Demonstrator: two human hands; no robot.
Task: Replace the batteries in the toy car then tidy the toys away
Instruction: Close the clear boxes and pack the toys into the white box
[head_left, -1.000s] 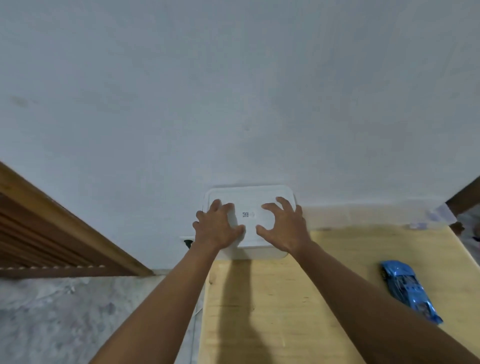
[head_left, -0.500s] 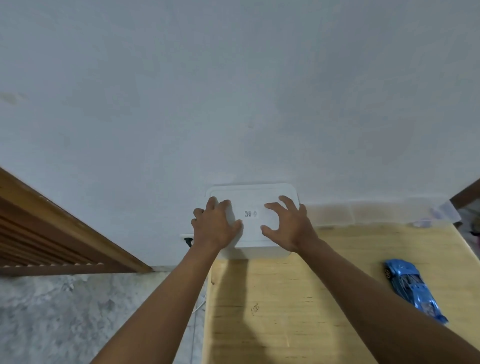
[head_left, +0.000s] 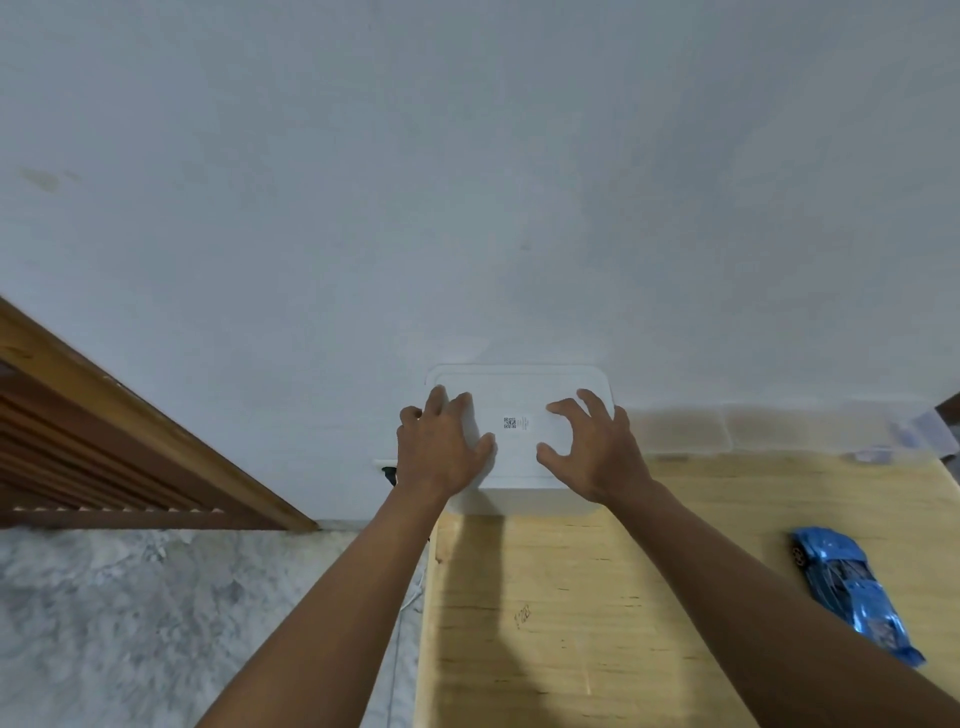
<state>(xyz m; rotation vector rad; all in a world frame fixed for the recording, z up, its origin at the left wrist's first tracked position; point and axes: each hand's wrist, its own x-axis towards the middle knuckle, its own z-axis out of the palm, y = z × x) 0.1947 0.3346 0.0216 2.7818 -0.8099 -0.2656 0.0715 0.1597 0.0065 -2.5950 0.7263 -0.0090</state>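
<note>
Toy car (head_left: 852, 587) glossy blue, on pale wood-grain table (head_left: 571, 623).

Both hands on white box lid (head_left: 519, 400) at table's (head_left: 597, 597) far edge against wall (head_left: 467, 182). Left hand (head_left: 441, 449) flat; right hand (head_left: 592, 447) arched, fingers spread. Blue car (head_left: 852, 587) lies well right.

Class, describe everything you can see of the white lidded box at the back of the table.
The white box looks plastic, rectangular with rounded corners, its lid on and bearing a small printed code. It sits on the wooden table against the wall. The left hand and right hand both rest on its lid.
</note>
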